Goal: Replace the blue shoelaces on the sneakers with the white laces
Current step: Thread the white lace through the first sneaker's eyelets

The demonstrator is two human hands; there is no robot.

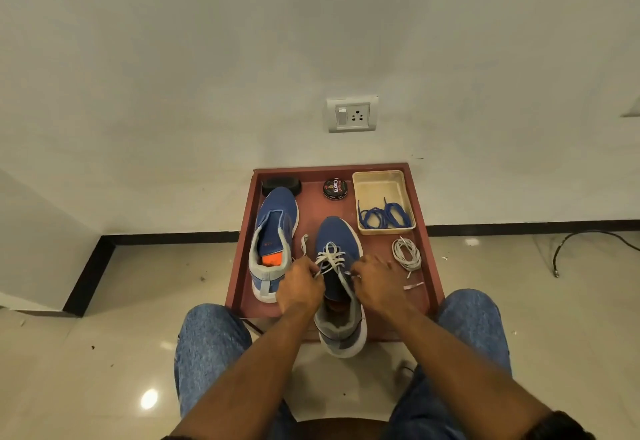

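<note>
Both hands (300, 284) (375, 282) pinch the white lace (330, 258), half-threaded through the nearer blue sneaker (337, 232); beside it, the laceless blue sneaker (275, 221) and coiled white lace (407, 253) wait.

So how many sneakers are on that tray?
2. The left sneaker lies unlaced on the tray's left side. The right sneaker sits mid-tray, heel over the near edge, half laced in white, both hands on its laces. None seem hidden.

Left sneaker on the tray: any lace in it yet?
No: the left sneaker shows bare eyelets, while both hands work the white lace on the right sneaker.
</note>
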